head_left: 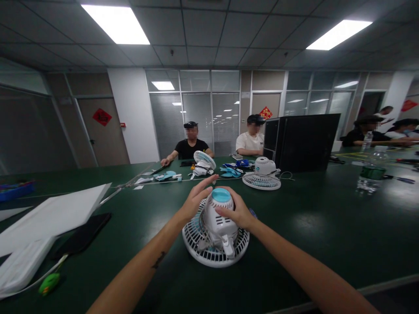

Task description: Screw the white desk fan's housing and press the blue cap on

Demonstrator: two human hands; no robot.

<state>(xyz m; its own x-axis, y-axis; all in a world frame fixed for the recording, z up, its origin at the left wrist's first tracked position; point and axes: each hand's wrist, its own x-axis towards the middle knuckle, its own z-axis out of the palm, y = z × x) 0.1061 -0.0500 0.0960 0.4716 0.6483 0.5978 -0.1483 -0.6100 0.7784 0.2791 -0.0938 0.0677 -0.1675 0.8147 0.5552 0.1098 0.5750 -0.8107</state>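
Observation:
A white electric fan lies with its grille down on the green table, its base with a light blue round cap pointing up. A white cord and plug are bunched against its body. My right hand curls round the upper right of the fan's housing, thumb across the front. On the other side my left hand has its fingers stretched out past the blue cap, and its palm side is near or against the housing; I cannot tell whether it presses on it.
Across the green table stand a second fan, a third fan, light blue parts and a large black box. White panels lie left, a water bottle right. Two people sit opposite.

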